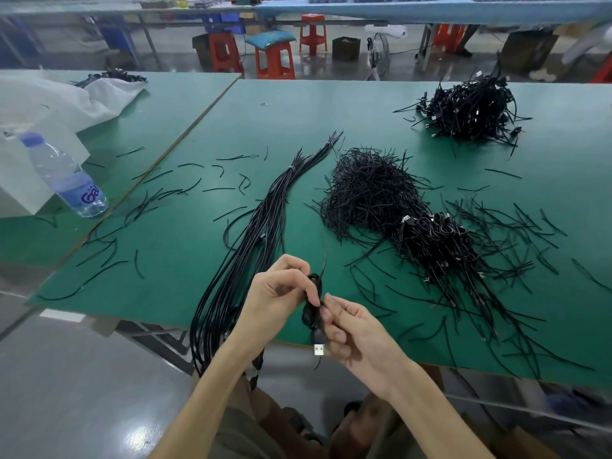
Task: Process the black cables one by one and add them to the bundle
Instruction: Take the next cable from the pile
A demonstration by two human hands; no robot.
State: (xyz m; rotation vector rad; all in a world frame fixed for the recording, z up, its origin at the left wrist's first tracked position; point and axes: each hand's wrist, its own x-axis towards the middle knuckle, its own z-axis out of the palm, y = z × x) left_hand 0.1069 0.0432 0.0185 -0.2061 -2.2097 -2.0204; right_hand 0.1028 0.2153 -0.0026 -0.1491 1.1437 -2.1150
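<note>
— What was closest to the camera?

— The person's lap (251,425) in brownish trousers, with both forearms reaching forward over it. Just past the near edge of the green table (185,260), the left hand (278,293) and right hand (357,332) met on one small coiled black cable (313,306).

— How were the fingers?

— The left hand's fingers were curled, pinching the top of the coil. The right hand's thumb and forefinger pinched its middle, and the other fingers were loosely bent. The cable's USB plug (319,350) hung below, between the two hands.

— And the bundle?

— The bundle (265,220) of long black cables lay on the table just left of the hands. Its near end drooped over the table edge beside the left forearm. It ran far and rightward to a pale tie (290,167) around it.

— Further out?

— To the right lay a heap of coiled cables (433,236), touching a tangled pile of thin black strips (367,190). Loose strips were scattered all around. A water bottle (64,175) stood at the left on white sheeting (66,101). Another cable heap (473,107) sat at the far right, and red stools (275,58) stood beyond the table.
</note>
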